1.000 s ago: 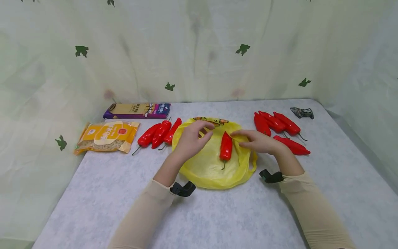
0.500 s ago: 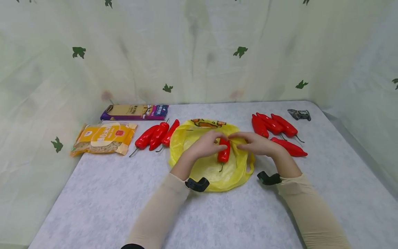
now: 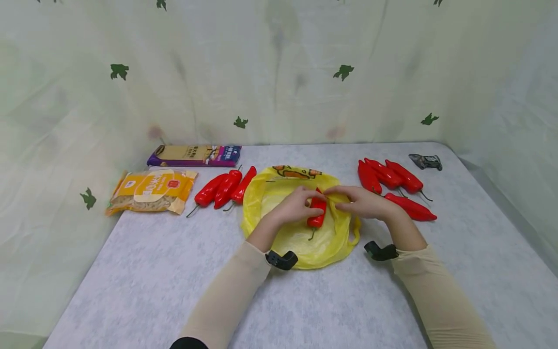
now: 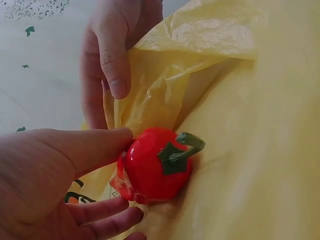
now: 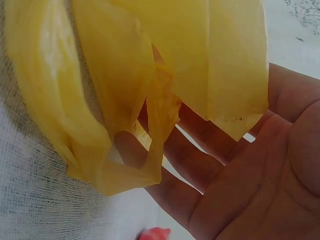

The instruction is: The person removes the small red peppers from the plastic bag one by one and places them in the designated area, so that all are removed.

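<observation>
A yellow plastic bag (image 3: 301, 254) lies spread in the middle of the table, its mouth open. Inside it is a red pepper (image 3: 316, 220) with a green stem pointing to the person. My left hand (image 3: 291, 207) holds this pepper from the left, thumb on one side and fingers on the other, as the left wrist view shows (image 4: 155, 165). My right hand (image 3: 365, 201) holds the right side of the bag, with the film between thumb and fingers. In the right wrist view the yellow film (image 5: 190, 60) covers some of its fingertips.
Several red peppers (image 3: 410, 206) lie right of the bag, near a small dark packet (image 3: 425, 161). More red peppers (image 3: 226, 188) lie to the left. Beyond them are an orange bag of dry food (image 3: 150, 191) and a purple-and-tan package (image 3: 193, 155).
My left hand has come right and down from above the bag's left part and taken hold of the red pepper. The right hand keeps its place at the bag's right side.
</observation>
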`<state>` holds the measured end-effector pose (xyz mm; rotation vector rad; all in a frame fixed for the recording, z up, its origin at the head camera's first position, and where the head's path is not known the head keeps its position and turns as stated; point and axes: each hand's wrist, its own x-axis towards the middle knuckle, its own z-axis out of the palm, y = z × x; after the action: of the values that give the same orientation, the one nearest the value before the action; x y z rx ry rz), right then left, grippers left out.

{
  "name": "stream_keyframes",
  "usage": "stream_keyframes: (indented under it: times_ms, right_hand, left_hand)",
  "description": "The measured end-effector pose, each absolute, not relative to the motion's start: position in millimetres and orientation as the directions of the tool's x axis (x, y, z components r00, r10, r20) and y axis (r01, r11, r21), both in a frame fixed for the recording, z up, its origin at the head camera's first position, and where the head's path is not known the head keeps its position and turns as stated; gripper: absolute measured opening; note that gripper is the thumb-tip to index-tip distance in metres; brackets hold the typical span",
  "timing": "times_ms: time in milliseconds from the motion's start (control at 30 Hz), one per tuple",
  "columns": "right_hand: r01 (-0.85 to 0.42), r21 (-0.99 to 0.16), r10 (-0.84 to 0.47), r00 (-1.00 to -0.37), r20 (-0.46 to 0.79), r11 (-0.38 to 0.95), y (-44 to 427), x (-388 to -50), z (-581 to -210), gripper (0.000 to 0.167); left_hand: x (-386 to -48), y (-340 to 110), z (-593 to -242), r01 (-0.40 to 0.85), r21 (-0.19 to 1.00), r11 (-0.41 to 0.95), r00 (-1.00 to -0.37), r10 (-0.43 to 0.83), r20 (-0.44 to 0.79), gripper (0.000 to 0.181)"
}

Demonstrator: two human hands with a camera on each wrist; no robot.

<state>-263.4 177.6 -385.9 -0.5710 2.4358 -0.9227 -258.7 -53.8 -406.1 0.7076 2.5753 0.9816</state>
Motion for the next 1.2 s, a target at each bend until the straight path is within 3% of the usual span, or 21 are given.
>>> stream_keyframes:
  times_ms: [533, 1200]
  right_hand:
    - [-0.257, -0.688, -0.556, -0.791, -0.253, 0.679, 179.8, -264.6, -387.4, 0.051]
    - [-0.229, -0.69, -0.541, -0.795, -0.274, 0.687, 180.9, -264.7, -388.4, 0.051]
  left_hand:
    - [-258.3, -55.4, -407.2, 0.386, 0.636, 0.668, -0.801, 0.584, -0.127, 0.031]
    - [-257.6, -75.0, -393.7, 0.35, 0.695, 0.628, -0.805, 0.581, -0.119, 0.028]
